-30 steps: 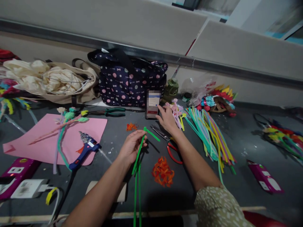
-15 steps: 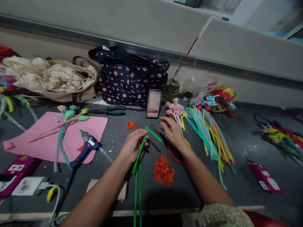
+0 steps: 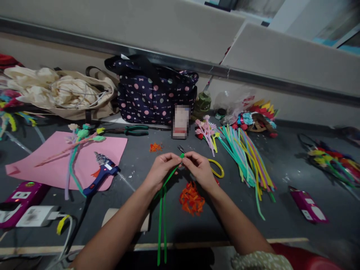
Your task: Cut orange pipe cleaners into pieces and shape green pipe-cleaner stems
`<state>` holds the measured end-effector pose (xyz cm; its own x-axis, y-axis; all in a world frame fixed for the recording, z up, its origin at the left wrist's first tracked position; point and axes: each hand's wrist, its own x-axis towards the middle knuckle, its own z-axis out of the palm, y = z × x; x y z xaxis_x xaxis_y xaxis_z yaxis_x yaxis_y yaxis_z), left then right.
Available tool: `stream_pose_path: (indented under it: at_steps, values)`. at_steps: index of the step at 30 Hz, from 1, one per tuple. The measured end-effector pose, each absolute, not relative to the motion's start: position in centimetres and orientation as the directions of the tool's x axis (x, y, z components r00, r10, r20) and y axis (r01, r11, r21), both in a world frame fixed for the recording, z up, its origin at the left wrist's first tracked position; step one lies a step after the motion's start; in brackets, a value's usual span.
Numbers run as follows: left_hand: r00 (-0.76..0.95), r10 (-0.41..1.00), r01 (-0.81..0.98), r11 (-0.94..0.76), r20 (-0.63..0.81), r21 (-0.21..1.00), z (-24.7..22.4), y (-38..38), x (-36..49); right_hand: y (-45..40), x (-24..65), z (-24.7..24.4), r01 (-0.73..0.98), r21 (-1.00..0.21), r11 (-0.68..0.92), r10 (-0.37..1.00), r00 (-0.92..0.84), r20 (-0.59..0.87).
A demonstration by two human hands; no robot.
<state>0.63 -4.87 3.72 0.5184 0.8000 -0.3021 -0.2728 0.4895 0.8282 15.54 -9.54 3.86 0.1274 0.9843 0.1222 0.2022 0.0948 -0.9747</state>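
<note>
Bright green pipe cleaners (image 3: 159, 225) hang down below my hands past the table's front edge. My left hand (image 3: 164, 168) pinches one green strand near its upper end. My right hand (image 3: 197, 167) is closed at that same end, its fingertips meeting the left ones around a small green knob. Under and beside the right hand lie scissors, with a yellow handle loop (image 3: 217, 168) and dark tips showing; the rest is hidden. A pile of orange-red snippets (image 3: 192, 198) rests between my forearms. A smaller orange heap (image 3: 155, 147) lies just beyond the hands.
To the left are a blue glue gun (image 3: 101, 174), pink paper (image 3: 56, 157) with pipe-cleaner flowers, pliers (image 3: 136, 130) and a purple power strip (image 3: 21, 200). A dark patterned bag (image 3: 152, 93) stands behind. Right lie pastel pipe cleaners (image 3: 247, 157) and a purple device (image 3: 308, 206).
My right hand has come left from above the scissors to the green pipe cleaner's top and closed there. The short end that stuck out to the right no longer shows.
</note>
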Motion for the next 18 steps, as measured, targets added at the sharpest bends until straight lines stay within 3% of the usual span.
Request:
stream_pose_path:
  at_steps: [6,18]
  values:
    - [0.518,0.820,-0.246,0.416,-0.244,0.875,4.13,-5.03,0.69,-9.64,15.75,3.78,0.202,-0.974,0.107,0.972,0.184,0.145]
    - [0.407,0.911,-0.098,0.106,-0.057,0.990,3.73,-5.24,0.91,-9.70,15.57,3.26,0.131,-0.990,0.047,0.978,0.194,0.072]
